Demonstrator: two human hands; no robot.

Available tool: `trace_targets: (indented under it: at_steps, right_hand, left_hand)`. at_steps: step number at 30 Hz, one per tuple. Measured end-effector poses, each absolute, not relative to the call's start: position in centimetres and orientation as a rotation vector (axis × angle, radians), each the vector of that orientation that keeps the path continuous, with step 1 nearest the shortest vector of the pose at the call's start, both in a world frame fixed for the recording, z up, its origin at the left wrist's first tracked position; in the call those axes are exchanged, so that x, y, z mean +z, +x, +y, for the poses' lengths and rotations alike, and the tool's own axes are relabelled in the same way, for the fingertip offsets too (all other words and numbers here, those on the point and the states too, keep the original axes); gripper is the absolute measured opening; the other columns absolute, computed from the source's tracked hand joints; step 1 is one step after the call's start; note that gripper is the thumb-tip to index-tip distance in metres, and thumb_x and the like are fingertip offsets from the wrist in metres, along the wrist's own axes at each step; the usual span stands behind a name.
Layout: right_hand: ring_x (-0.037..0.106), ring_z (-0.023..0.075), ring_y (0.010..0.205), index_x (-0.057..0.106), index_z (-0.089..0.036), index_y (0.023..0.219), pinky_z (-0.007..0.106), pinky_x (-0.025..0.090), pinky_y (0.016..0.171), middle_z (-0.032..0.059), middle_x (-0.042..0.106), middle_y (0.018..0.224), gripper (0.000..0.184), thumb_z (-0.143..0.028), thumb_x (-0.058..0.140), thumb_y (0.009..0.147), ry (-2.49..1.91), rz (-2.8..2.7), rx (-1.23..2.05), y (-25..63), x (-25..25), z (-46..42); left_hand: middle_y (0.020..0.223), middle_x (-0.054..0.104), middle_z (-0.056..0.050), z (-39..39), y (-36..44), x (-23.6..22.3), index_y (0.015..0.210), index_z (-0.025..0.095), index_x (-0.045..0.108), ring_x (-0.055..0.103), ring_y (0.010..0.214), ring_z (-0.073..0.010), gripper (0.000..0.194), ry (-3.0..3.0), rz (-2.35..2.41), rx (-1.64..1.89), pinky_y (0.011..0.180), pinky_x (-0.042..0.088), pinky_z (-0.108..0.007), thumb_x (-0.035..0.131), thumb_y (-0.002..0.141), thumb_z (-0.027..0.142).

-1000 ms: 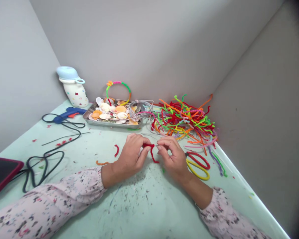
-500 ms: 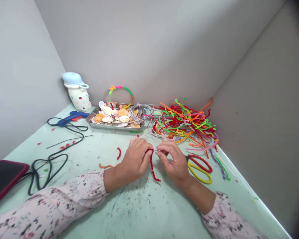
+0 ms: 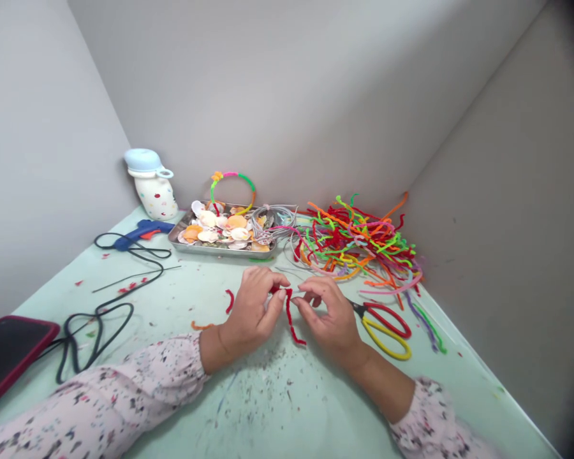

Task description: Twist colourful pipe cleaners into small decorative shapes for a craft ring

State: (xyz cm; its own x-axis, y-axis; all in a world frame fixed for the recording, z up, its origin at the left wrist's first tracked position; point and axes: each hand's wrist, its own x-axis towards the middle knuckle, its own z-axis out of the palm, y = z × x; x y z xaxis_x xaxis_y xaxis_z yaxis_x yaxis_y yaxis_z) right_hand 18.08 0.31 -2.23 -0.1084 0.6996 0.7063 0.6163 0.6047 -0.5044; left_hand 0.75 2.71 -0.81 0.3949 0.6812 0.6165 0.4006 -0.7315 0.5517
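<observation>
My left hand pinches a red pipe cleaner between thumb and forefinger, its free end bent and hanging over the table. Close beside it, my right hand has curled fingers, with thumb and forefinger drawn together near the pipe cleaner's upper bend. Whatever sits between those right fingertips is too small to make out. Short cut pieces, one red and one orange, lie left of my left hand. Scissors with red and yellow handles rest just right of my right hand.
Behind my hands stand a metal tray of shells, a multicoloured ring, a grey wire coil and a pipe cleaner pile. Leftward are a bottle, a blue glue gun, its dark cord and a phone.
My view has tilted slightly, so the table things sit lower. My right fingertips have shifted a little towards the red pipe cleaner, and the thin pale strand between the hands no longer shows clearly.
</observation>
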Motion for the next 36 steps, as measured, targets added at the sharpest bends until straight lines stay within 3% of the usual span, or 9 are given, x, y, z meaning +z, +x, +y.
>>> trace_targets:
  at_steps: [5,17,27,36]
  right_hand:
    - [0.054,0.0125,0.061,0.054,-0.023,0.096,0.029,0.052,0.063,0.0023,0.061,0.087,0.013,-0.017,0.059,0.085,-1.058,-1.811,0.002,17.5,-2.1,1.1]
    - [0.061,0.0182,0.083,0.059,-0.024,0.103,0.031,0.053,0.069,0.0065,0.063,0.092,0.019,-0.020,0.062,0.085,-0.987,-1.918,-0.308,18.2,-2.5,1.8]
    - [0.064,0.0156,0.079,0.063,-0.024,0.100,0.027,0.054,0.066,0.0049,0.067,0.091,0.017,-0.016,0.060,0.085,-0.926,-1.892,-0.254,18.4,-2.6,1.8]
    - [0.065,0.0171,0.082,0.065,-0.023,0.094,0.031,0.054,0.074,0.0044,0.068,0.086,0.014,-0.018,0.066,0.082,-0.925,-1.835,-0.021,18.5,-2.4,1.6]
  left_hand:
    - [0.081,0.055,-0.004,2.8,0.7,-0.6,0.088,0.019,0.052,0.049,0.081,-0.0190,0.015,2.315,0.965,1.291,0.080,0.038,-0.037,0.038,0.092,0.023]
    - [0.084,0.053,-0.004,2.7,0.8,-1.0,0.091,0.019,0.050,0.048,0.083,-0.0183,0.011,2.261,0.905,1.313,0.081,0.038,-0.036,0.041,0.093,0.023]
    - [0.081,0.054,-0.004,2.8,0.8,-0.8,0.091,0.018,0.051,0.047,0.081,-0.0182,0.011,2.308,0.870,1.330,0.081,0.037,-0.037,0.041,0.093,0.022]
    - [0.083,0.054,-0.004,3.2,0.9,-1.0,0.094,0.018,0.053,0.047,0.083,-0.0186,0.013,2.422,0.902,1.215,0.084,0.033,-0.040,0.041,0.093,0.022]
